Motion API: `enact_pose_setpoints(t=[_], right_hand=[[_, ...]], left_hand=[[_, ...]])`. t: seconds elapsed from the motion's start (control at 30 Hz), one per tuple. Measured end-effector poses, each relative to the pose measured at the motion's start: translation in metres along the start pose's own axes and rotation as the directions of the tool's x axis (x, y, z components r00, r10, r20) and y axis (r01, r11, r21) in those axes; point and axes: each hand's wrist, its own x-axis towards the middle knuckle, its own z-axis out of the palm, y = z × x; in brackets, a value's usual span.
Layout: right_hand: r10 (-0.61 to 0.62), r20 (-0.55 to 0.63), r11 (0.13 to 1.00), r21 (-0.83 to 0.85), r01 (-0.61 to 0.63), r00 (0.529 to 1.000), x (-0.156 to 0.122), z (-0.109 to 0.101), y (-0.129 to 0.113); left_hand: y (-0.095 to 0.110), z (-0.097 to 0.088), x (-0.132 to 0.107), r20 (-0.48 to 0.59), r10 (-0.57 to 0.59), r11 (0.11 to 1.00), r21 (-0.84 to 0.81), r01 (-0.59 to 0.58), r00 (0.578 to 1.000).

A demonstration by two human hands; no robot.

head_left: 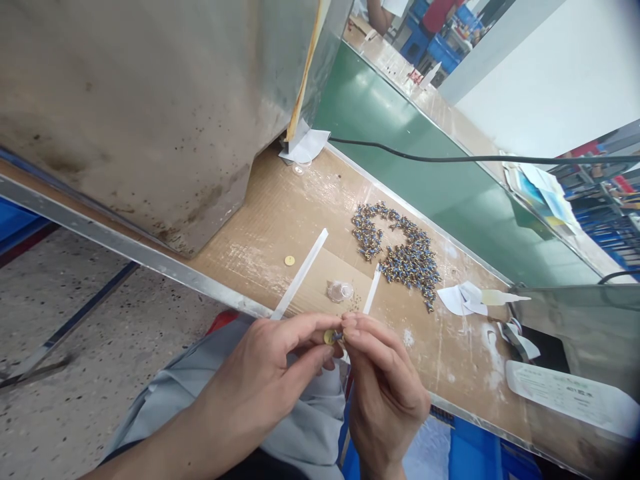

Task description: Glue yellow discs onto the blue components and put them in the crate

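Observation:
My left hand [280, 373] comes in from the lower left, with thumb and fingers closed around a small round yellow disc [329, 337]. Right against the disc is a small blue-and-brass part [339, 336], pinched in the fingertips of my right hand [385, 380]. The fingertips of both hands meet here and partly cover the two pieces. Just beyond them, a small clear plastic dish [341, 291] sits on the cardboard with tiny specks beside it. Another yellow disc [289, 261] lies flat to the left.
Farther back on the cardboard-covered bench [260, 250] spreads a pile of small blue-and-brass parts [407, 257]. A large metal housing [150, 120] stands at left. White paper scraps and a pale nozzle bottle [503, 297] lie right. A black cable [425, 158] crosses the green panel [400, 127].

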Motion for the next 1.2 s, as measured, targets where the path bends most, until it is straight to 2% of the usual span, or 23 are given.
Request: enact_pose_setpoints(t=[0.3, 0.8, 1.07, 1.2], right_hand=[[-0.097, 0.032, 0.995, 0.006, 0.097, 0.995, 0.01, 0.0, -0.005], [-0.16, 0.07, 0.987, -0.022, 0.162, 0.985, 0.012, -0.004, -0.003], [-0.181, 0.046, 0.983, -0.013, 0.182, 0.982, 0.001, -0.006, 0.004], [-0.186, 0.033, 0.982, -0.016, 0.187, 0.982, -0.001, -0.007, 0.004]], left_hand=[[0.0, -0.001, -0.003, 0.005, -0.002, 0.999, 0.043, 0.002, 1.0], [0.011, 0.0, -0.002, 0.003, -0.01, 0.991, 0.132, 0.01, 1.0], [0.006, 0.008, -0.006, -0.004, -0.042, 0.999, 0.032, 0.042, 0.999], [0.005, 0.009, -0.007, -0.019, -0.041, 0.998, 0.052, 0.042, 0.999]])
